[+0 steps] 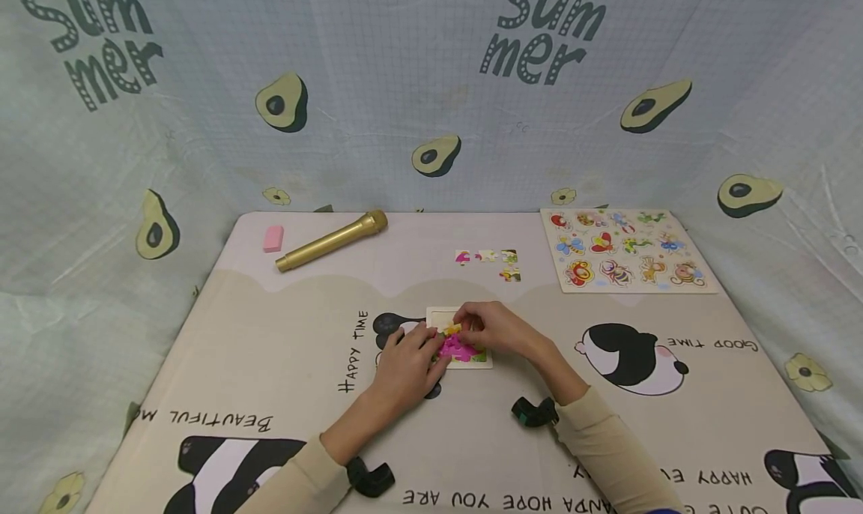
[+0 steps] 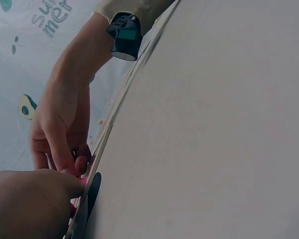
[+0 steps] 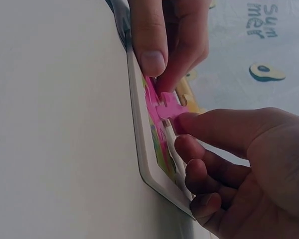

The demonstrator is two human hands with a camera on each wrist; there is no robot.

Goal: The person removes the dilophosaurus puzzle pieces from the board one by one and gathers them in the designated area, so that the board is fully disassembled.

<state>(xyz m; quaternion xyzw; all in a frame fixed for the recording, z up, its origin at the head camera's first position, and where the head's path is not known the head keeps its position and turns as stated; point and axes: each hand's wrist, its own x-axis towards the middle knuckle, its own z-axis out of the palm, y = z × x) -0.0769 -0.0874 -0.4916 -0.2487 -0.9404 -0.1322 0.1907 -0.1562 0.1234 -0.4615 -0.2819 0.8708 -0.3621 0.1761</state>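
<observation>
Well in from the surface's (image 1: 297, 334) far edge, the right grip (image 1: 499, 328) pinches a pink piece (image 3: 168, 107) at the puzzle (image 1: 461, 352). The left grip (image 1: 407, 366), fingers apart, partly hides the puzzle.

Table (image 1: 270, 349): beige top with a pale pink band along the far edge, printed with pandas and lettering
Pink block (image 1: 273, 239): close to the far left corner
Golden microphone (image 1: 330, 241): right beside that, lying aslant, head towards the far edge
Loose puzzle pieces (image 1: 509, 256): a small group, right of the far edge's middle
Animal picture board (image 1: 634, 289): flat, filling the far right corner
Puzzle tray (image 1: 472, 365): around the middle, well in from every edge
</observation>
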